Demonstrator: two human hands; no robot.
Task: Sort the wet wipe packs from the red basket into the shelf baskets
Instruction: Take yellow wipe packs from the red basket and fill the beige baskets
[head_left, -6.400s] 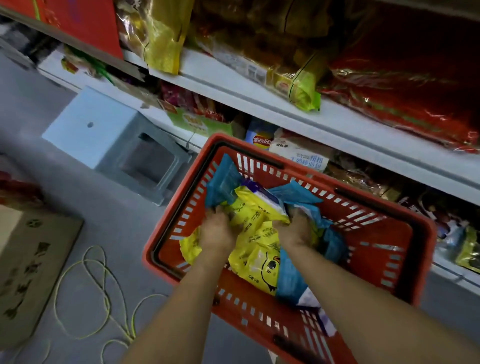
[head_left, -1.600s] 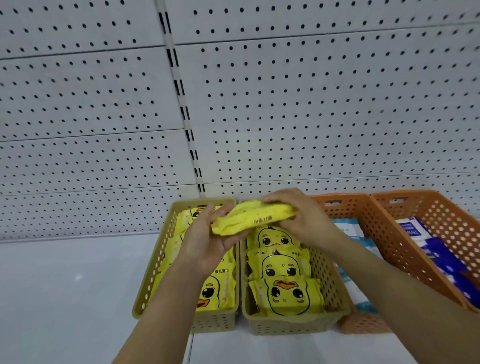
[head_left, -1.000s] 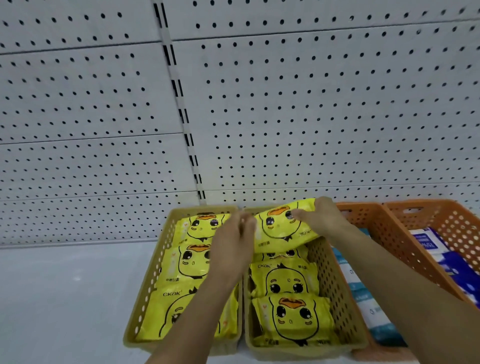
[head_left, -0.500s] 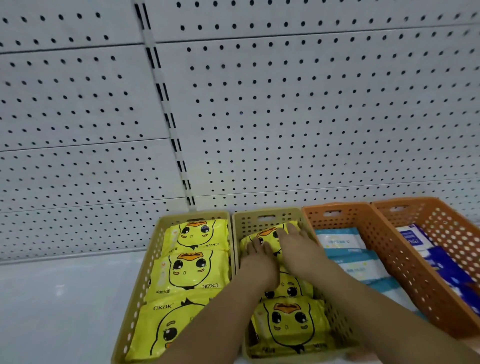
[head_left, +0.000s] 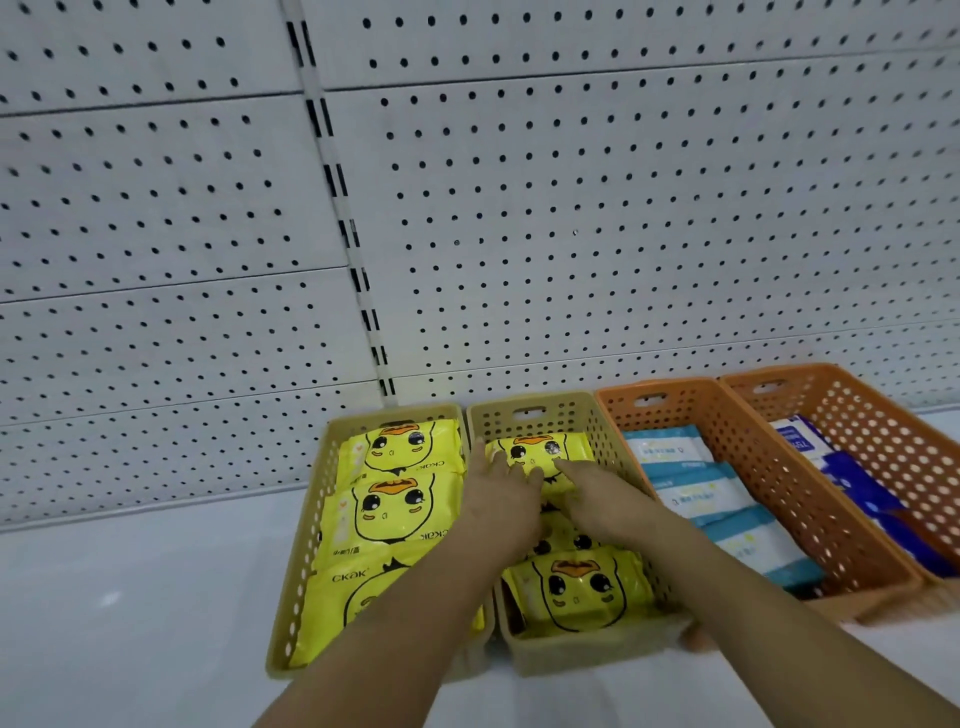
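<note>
Pressing down with straight, uncurled fingers, the left hand (head_left: 500, 498) and right hand (head_left: 603, 501) rest on the yellow duck-print plastic wet wipe pack (head_left: 536, 452). Neither hand grips it. The pack lies at the rear of the second tan perforated plastic shelf basket (head_left: 571, 415). Half a second earlier the hands covered more of the pack. One second earlier they held it above the basket.
</note>
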